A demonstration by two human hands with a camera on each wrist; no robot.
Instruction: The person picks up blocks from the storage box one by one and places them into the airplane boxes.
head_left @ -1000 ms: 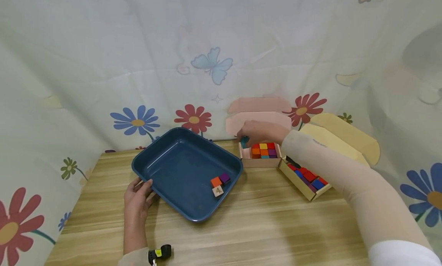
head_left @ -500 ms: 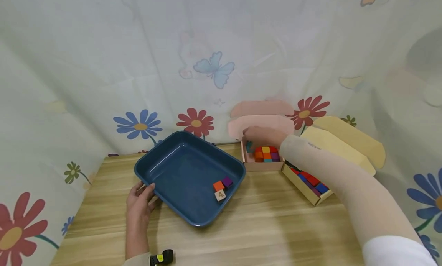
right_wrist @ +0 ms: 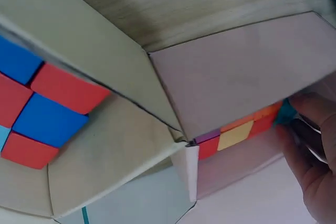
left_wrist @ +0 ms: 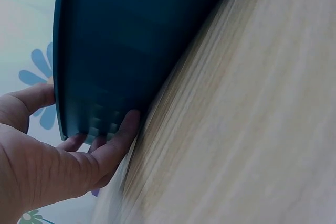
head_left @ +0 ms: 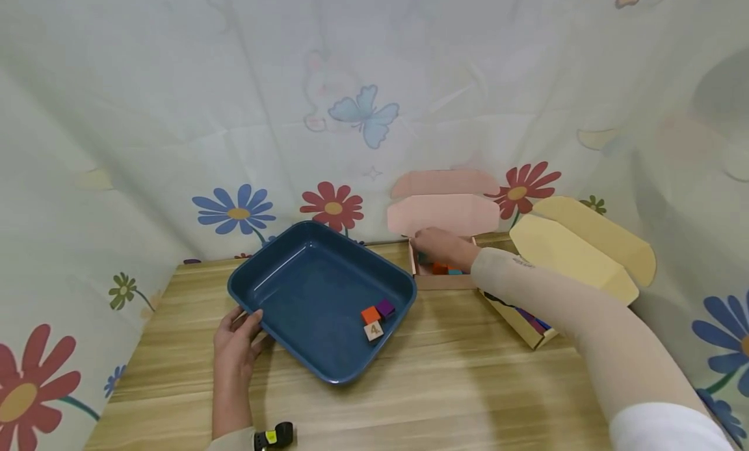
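Note:
My left hand (head_left: 234, 347) grips the near-left rim of the dark blue tray (head_left: 310, 295), thumb on the rim and fingers spread against its underside. In the tray's right part lie an orange block (head_left: 370, 315), a purple block (head_left: 385, 308) and a wooden block marked 4 (head_left: 373, 331). My right hand (head_left: 441, 246) reaches into the small pink box (head_left: 445, 282) behind the tray's right corner. In the right wrist view, its thumb and fingers pinch a teal block (right_wrist: 285, 113) at the end of a row of coloured blocks (right_wrist: 236, 134). The hand partly covers that block.
A yellow box (head_left: 515, 318) with red, blue and purple blocks stands at an angle right of the pink box, partly under my right forearm. Both lids stand raised behind, near the flowered curtain (head_left: 263, 113). Wooden tabletop (head_left: 409, 386) lies in front.
My right hand has lowered slightly over the pink box and now hides more of its blocks. The view has shifted a little. My left hand keeps its hold on the tray.

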